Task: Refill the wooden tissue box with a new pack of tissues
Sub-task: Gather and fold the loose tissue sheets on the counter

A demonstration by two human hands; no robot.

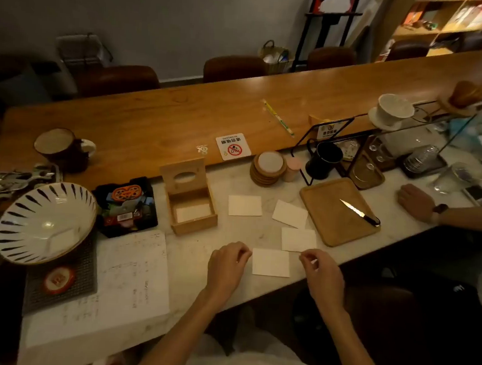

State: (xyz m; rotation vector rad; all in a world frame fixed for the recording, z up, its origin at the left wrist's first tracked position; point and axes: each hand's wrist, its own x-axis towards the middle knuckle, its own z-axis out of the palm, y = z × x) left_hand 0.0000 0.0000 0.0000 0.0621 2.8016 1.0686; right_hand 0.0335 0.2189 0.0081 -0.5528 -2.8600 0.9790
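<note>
**Tissue stacks laid out beside open wooden box at café counter**

A dim café counter of pale marble (190, 252) runs beside a long wooden bar top (153, 115), with brown chairs and a bookshelf behind. At the near edge, the person's left hand (226, 263) rests on the marble with fingers loosely curled, gripping nothing, just at the left edge of a small white rectangular stack of tissues (270, 262). The right hand (323, 273) sits at the stack's right side, fingers curled inward; something small and pale shows at the fingertips, but whether it is pinched there cannot be told. Three more white tissue stacks lie on the marble beyond: one just above right (298, 239), one further back (290, 214), one to its left (245, 205). Left of these stands the light wooden tissue box (194, 207), its lid with the oval slot tipped upright at the back, a pale layer showing inside. Further left are a black tray of assorted small items (127, 206), a white bowl with dark radial stripes (45, 222) and a printed paper sheet (132, 271). To the right, a wooden tray (330, 227) carries a black-handled knife (359, 212). Behind it sit a stack of round wooden coasters (269, 168) and a black mug (323, 159). Another person's hand (415, 201), wearing a dark wristband, rests flat on the counter at far right.
</note>
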